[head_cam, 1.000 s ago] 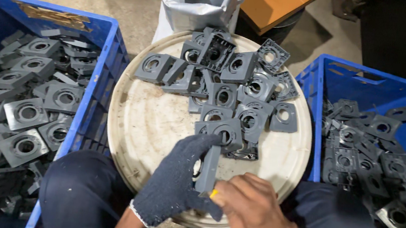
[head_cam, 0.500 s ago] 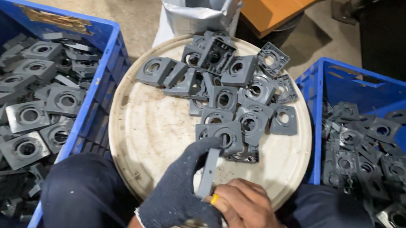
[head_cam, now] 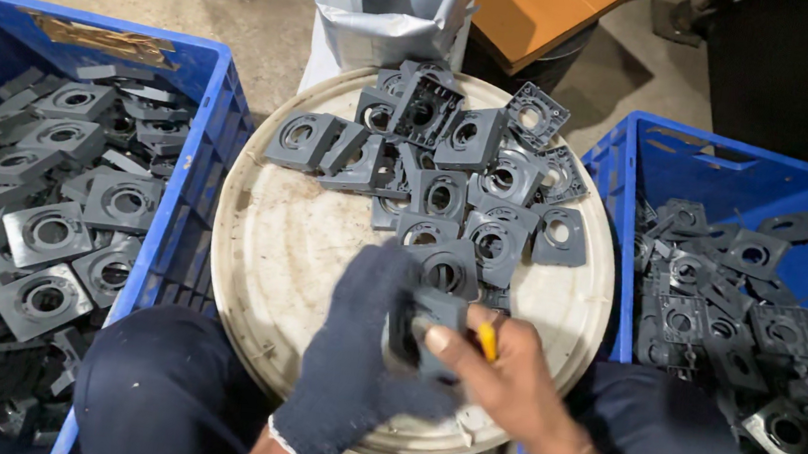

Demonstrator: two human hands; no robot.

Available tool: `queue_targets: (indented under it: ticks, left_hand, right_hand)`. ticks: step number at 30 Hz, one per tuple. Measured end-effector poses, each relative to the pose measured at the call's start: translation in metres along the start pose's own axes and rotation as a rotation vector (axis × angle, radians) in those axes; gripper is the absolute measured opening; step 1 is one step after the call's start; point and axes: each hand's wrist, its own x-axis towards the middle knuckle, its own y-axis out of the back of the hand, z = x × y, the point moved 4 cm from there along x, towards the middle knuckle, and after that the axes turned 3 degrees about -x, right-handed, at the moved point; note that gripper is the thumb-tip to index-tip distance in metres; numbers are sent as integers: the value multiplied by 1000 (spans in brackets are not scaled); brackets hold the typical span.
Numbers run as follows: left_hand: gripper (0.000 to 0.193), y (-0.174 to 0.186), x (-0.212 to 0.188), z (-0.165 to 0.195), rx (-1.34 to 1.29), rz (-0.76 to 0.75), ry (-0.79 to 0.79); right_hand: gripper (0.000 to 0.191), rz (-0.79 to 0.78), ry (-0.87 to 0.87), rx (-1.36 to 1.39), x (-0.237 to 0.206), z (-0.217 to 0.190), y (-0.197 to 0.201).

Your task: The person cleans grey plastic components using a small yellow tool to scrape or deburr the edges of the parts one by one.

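My left hand (head_cam: 359, 352), in a dark blue knit glove, grips a grey square plastic plate (head_cam: 436, 323) with a round hole, held on edge over the near side of a round white lid (head_cam: 272, 243). My bare right hand (head_cam: 499, 372) presses against the same plate and holds a small yellow-handled tool (head_cam: 487, 341). A pile of similar grey plates (head_cam: 449, 177) lies on the far half of the lid, just beyond both hands.
A blue crate (head_cam: 197, 175) on the left holds several grey plates, and another blue crate (head_cam: 617, 199) on the right holds more. A grey bag (head_cam: 387, 5) and an orange board (head_cam: 537, 6) stand behind the lid. My knees flank the lid.
Both hands drew slightly nearer and the plate turned from nearly edge-on to show more of its face. The right thumb now presses on it.
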Motion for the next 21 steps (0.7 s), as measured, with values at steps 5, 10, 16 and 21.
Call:
queue_targets:
  ticks: [5,10,16,21]
  left_hand:
    - [106,-19,7,8,16,-242,54]
    - [104,-17,-2,-16,-362,-287,503]
    - [101,-19,-6,-18,-346,-297,346]
    - [97,-24,-7,-17,-357,-385,331]
  right_hand:
    - [34,-80,-362,154,-1,17,14]
    - [42,47,267,-437,0,-20,26]
    - [57,-39,409,-574,-6,-26,18]
    - [83,-4,471,-735,-7,-23,8]
